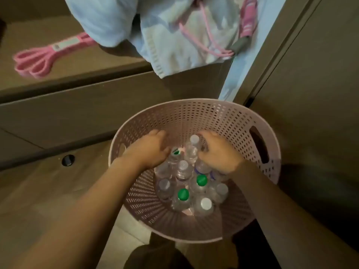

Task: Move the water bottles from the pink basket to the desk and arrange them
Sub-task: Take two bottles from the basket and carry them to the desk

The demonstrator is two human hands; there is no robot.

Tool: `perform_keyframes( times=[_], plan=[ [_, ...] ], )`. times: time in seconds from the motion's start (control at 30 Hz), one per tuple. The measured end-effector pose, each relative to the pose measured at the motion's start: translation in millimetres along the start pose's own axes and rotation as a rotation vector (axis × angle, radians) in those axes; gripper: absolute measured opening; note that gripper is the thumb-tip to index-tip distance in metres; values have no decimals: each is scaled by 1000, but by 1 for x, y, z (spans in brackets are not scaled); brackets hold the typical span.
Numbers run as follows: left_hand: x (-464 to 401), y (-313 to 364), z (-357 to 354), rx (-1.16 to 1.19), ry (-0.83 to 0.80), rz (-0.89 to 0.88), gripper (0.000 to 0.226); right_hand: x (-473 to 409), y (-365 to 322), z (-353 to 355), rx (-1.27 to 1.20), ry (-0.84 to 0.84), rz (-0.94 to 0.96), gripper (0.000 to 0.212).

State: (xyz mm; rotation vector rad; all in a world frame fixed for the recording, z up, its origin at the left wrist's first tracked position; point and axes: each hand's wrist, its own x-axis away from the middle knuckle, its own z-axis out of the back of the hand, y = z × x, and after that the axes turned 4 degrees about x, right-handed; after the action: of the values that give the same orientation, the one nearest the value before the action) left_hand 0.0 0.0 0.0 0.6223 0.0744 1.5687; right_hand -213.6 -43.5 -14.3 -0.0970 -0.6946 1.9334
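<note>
A pink perforated basket [229,121] stands on the floor below me, holding several clear water bottles [183,197] upright, some with green caps and some with white. Both my hands are down inside it at the far side. My left hand [149,148] curls its thumb and fingers round the neck of a green-capped bottle [175,152]. My right hand [217,152] grips a white-capped bottle [194,141], its fingers wrapped over the bottle's far side. The wooden desk top [38,191], with a round cable hole [68,160], lies to the left of the basket.
A higher wooden ledge [87,61] behind the desk carries pink looped bands [44,57] and a pale blue cloth [165,35] that hangs over its edge. A brown cupboard door [310,94] stands close to the basket's right. Pale floor tiles [124,235] show beneath.
</note>
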Motion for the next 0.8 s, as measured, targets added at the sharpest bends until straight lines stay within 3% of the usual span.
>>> perform_keyframes(
  times=[0.1, 0.2, 0.33, 0.5, 0.7, 0.8],
  plan=[
    [5, -19, -19, -33, 38, 14, 51, 3, 11, -23, 24, 60, 21, 56],
    [22, -21, -28, -20, 53, 20, 42, 10, 18, -32, 52, 0, -19, 47],
    [38, -13, -36, -93, -124, 42, 43, 10, 18, -27, 138, -46, -32, 26],
    [41, 6, -50, -243, -302, 60, 41, 13, 12, -37, 312, -317, -44, 22],
    [30, 61, -91, -310, -448, -13, 27, 16, 11, -56, 305, -345, -46, 9],
    [21, 64, -102, -388, -455, -10, 23, 15, 20, -61, 345, -384, 25, 18]
  ],
)
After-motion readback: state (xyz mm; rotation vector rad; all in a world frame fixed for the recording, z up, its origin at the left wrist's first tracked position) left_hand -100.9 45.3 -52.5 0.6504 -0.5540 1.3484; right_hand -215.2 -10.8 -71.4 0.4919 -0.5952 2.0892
